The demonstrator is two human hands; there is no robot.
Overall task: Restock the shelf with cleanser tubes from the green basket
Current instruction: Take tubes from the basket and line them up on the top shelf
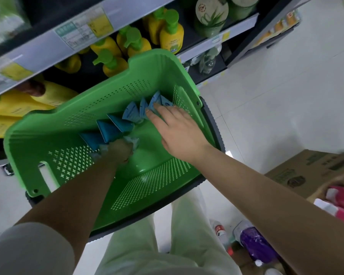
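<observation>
Inside green basket (99, 108), both hands among cleanser tubes (115, 127)

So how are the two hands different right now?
The left hand is curled in a fist around a bunch of blue tubes; the right hand is flat and open, fingers touching the lighter tubes. The left sits deeper. Both are inside the green basket.

Left hand (118, 150): fingers hidden among the cleanser tubes (115, 126) inside the green basket (163, 76).
Price labels (83, 30), above the basket: print blurred, unreadable.
Cardboard box (306, 171), right of the basket: cut by frame edge.
</observation>
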